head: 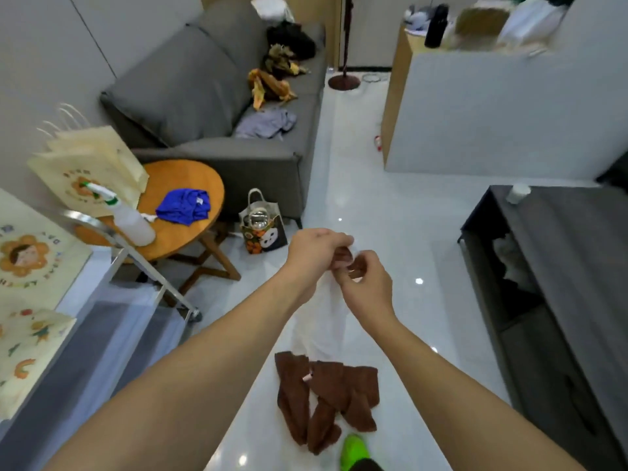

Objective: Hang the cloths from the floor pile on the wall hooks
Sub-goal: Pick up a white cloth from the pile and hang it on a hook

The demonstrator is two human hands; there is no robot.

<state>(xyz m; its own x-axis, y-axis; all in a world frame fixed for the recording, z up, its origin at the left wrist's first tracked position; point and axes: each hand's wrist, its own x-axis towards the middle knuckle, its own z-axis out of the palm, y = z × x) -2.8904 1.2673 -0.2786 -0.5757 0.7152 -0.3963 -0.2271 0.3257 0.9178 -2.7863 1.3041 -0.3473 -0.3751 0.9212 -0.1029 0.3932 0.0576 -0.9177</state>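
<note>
Both hands meet in front of the body: the left hand (314, 254) and right hand (365, 287) each pinch the top edge of a white cloth (323, 329) with curled fingers. It hangs straight down. Below it, brown cloths (328, 397) lie piled on the floor (390, 232).

Glossy white floor tiles (373, 212); matt brown cloths (326, 396); wooden round table (190, 232)

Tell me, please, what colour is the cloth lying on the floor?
The cloth is dark brown, seen in the head view.
</note>
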